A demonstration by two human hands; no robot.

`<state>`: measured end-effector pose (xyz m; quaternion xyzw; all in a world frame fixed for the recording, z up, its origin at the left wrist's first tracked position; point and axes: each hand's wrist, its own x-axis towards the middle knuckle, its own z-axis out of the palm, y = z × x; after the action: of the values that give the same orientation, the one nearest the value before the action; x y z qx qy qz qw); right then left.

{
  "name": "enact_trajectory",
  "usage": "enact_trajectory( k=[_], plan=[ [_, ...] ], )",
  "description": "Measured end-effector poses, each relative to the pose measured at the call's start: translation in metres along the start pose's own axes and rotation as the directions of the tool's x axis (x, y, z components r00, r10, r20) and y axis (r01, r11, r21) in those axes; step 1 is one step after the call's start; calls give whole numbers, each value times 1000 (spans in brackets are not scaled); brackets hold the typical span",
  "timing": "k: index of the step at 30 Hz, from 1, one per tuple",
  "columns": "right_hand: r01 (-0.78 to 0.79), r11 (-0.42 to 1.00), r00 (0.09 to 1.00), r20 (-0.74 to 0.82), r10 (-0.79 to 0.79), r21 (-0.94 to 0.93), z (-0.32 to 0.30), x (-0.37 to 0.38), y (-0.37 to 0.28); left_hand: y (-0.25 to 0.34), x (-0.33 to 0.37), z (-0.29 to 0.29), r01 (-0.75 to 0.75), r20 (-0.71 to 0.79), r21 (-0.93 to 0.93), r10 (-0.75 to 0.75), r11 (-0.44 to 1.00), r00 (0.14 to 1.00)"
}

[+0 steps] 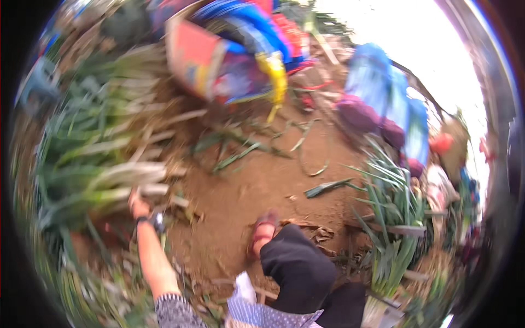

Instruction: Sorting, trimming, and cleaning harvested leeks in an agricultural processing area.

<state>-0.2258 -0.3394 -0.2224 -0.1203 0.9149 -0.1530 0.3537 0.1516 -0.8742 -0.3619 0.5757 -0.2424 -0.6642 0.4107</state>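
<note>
My left hand reaches to the pile of leeks on the left. It touches the white stem of a leek near the pile's front. Blur smears its fingers, so whether they close round the stem cannot be told. A dark watch is on that wrist, below a patterned sleeve. The leeks lie with green leaves to the left and pale root ends toward the middle. My right hand is out of view.
Bare brown soil lies ahead, with loose leaves on it. An open carton with blue and yellow wrapping stands at the back. Tall blue bags with purple bottoms line the right, behind more leeks. My foot is near the centre.
</note>
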Motion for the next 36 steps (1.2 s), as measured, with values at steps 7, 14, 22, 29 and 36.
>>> enact_trajectory(
  k=[7, 14, 22, 29, 36],
  plan=[
    [-82, 994, 992, -87, 88, 78, -8, 4, 7, -28, 25, 38, 61, -347, -182, -122, 981, 930],
    [-23, 996, 997, -71, 30, 87, 5, -10, 7, -11, -97, 36, 46, 122, -419, 6, 907, 992],
    [67, 997, 996, -65, -64, 48, 4, -53, 46, 10, -274, 96, -39, 143, -462, 118, 886, 983],
    [126, 992, 992, -12, -126, -8, -9, -85, 69, 35, -322, 48, 55, 241, -835, 273, 548, 931],
    [138, 990, 990, -3, -138, -7, -13, -102, 88, 22, -256, -7, -127, -77, -847, 117, 516, 990]
  ],
)
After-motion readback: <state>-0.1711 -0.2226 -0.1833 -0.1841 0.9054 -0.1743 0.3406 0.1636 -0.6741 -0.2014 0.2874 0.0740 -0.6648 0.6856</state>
